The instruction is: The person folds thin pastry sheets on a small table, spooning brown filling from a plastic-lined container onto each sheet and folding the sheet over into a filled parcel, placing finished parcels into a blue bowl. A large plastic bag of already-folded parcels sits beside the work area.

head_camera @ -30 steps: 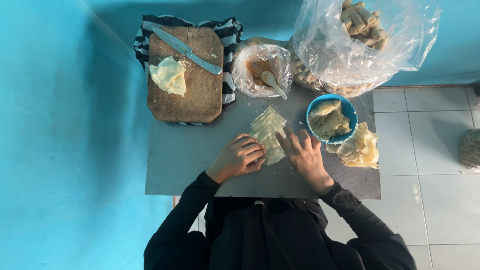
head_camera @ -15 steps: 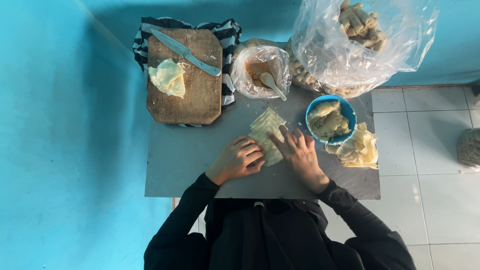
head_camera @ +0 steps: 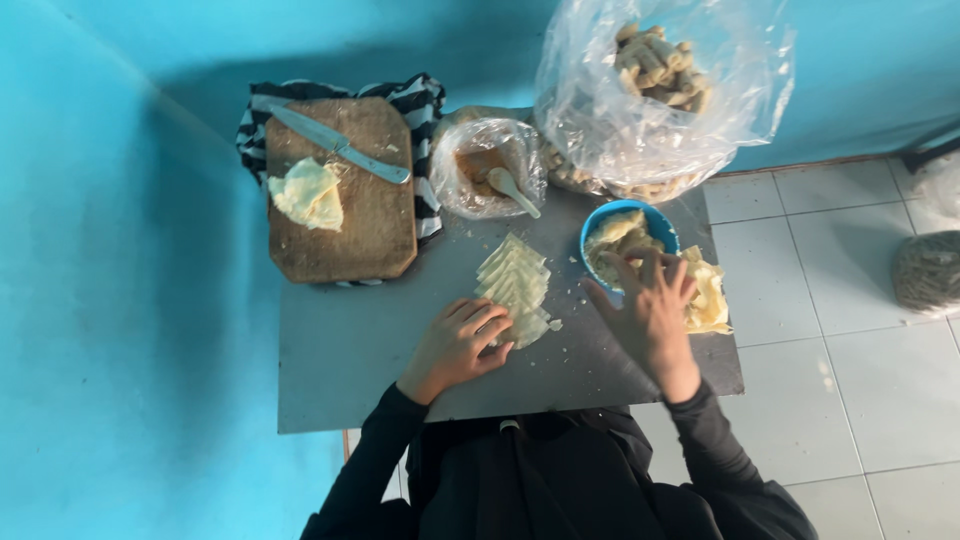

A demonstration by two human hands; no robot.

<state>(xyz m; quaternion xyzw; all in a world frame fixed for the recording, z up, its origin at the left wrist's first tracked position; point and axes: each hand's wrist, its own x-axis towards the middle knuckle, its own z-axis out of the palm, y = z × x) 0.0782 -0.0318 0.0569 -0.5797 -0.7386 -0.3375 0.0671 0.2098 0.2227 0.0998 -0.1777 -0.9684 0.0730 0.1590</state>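
A row of pale yellow wrapper sheets (head_camera: 513, 287), overlapping like fanned cards, lies near the middle of the grey worktop (head_camera: 340, 370). The left hand (head_camera: 457, 345) rests on the near end of the row, its fingers curled loosely and pressing down on the lowest sheets rather than gripping anything. The right hand (head_camera: 650, 310) is well apart from the sheets, to their right, fingers spread and open, the fingertips reaching over the near rim of a blue bowl (head_camera: 628, 235) that holds pale filling; whether they touch the filling cannot be told, as the hand is blurred. Just beside the bowl on its right lies a crumpled heap of more yellow wrappers (head_camera: 708, 298), partly hidden by the right hand.

Behind the sheets stands a small clear plastic bag (head_camera: 486, 165) with brownish contents and a pale spoon (head_camera: 512, 190) leaning out of it. To its right a large clear plastic bag (head_camera: 660, 95) holds many finished rolls. On the left of the worktop a wooden cutting board (head_camera: 345, 200) lies on a black-and-white striped cloth (head_camera: 425, 100), carrying a knife (head_camera: 338, 145) set diagonally and a folded yellow wrapper (head_camera: 308, 193)
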